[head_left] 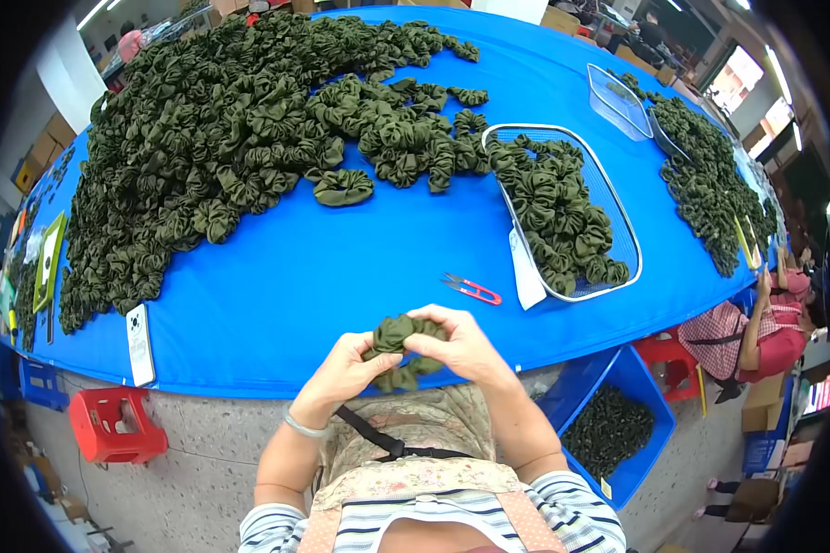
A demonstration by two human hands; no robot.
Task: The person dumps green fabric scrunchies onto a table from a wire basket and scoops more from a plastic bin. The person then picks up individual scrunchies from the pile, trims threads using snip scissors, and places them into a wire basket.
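Note:
Both of my hands grip one dark green fabric scrunchie (395, 334) over the front edge of the blue table (341, 267). My left hand (349, 363) pinches its left side, thumb on top. On the other side my right hand (454, 345) holds it between thumb and curled fingers. Beyond them lie red thread snips (473, 288), their tips pointing left. A white-rimmed mesh basket (625, 221) to the right holds many green scrunchies. A large pile of the same scrunchies (221, 129) covers the table's far left, with a single scrunchie (343, 187) at its near edge.
A white phone (139, 346) lies at the front left edge. Below the table stand a red stool (118, 426) and a blue bin (644, 452) with dark pieces inside. Another basket (618, 103) and scrunchie pile (701, 157) are at right, near a seated person (747, 336).

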